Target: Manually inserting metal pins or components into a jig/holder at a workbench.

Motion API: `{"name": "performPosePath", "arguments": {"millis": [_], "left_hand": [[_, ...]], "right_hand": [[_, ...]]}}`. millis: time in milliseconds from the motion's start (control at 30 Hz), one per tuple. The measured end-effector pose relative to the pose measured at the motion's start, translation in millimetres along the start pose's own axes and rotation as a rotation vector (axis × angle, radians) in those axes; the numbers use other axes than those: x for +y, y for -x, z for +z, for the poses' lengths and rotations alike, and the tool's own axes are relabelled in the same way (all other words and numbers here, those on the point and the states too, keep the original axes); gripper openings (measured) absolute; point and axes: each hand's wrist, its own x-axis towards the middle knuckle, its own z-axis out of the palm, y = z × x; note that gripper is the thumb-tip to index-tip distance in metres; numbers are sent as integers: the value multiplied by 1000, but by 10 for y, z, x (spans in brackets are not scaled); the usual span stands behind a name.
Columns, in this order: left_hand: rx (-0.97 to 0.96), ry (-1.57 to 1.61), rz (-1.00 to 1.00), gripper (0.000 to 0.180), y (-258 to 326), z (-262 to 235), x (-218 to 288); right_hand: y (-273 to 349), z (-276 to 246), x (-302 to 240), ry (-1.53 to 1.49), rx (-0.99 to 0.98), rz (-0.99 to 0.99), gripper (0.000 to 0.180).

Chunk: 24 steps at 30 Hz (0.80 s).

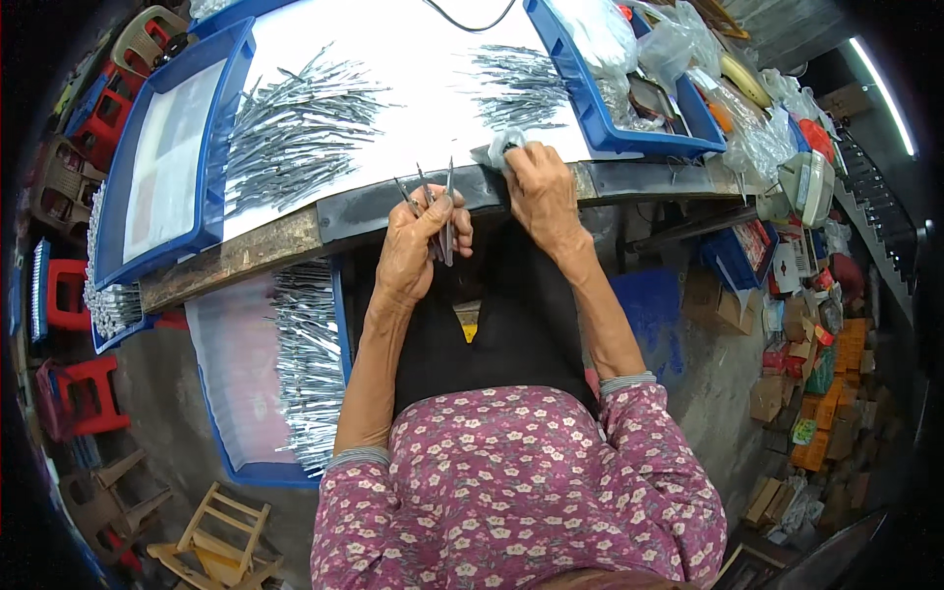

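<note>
My left hand [425,236] is closed around several thin, pointed grey metal pieces [449,211], just in front of the table edge. Their tips stick up past my fingers. Close beside it on the right, my right hand [541,187] is curled at the dark edge strip, pinching a crumpled grey-white wad [506,146]. Whether that wad is cloth or plastic I cannot tell. On the white tabletop [413,98], a large heap of similar thin pieces [300,123] lies to the left, and a smaller heap [519,87] lies beyond my right hand.
A blue tray [218,162] stands at the table's left end. At the right, a blue bin [644,141] holds plastic bags and odds and ends. Below the table at left, another blue tray [231,457] holds more thin pieces. A wooden stool [221,536] and red stools [93,398] stand around.
</note>
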Motion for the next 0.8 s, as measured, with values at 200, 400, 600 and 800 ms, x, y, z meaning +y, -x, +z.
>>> {"name": "performPosePath", "arguments": {"millis": [200, 400, 600, 800], "left_hand": [[-26, -58, -46, 19, -93, 98, 75], [-102, -614, 92, 21, -788, 246, 134], [-200, -1124, 169, 24, -1539, 338, 95], [-196, -1533, 587, 34, -2139, 377, 0]], "right_hand": [[247, -64, -46, -14, -30, 2, 13], [247, -67, 39, -53, -55, 38, 17], [247, -129, 32, -240, -56, 101, 21], [236, -165, 53, -319, -87, 115, 19]]}}
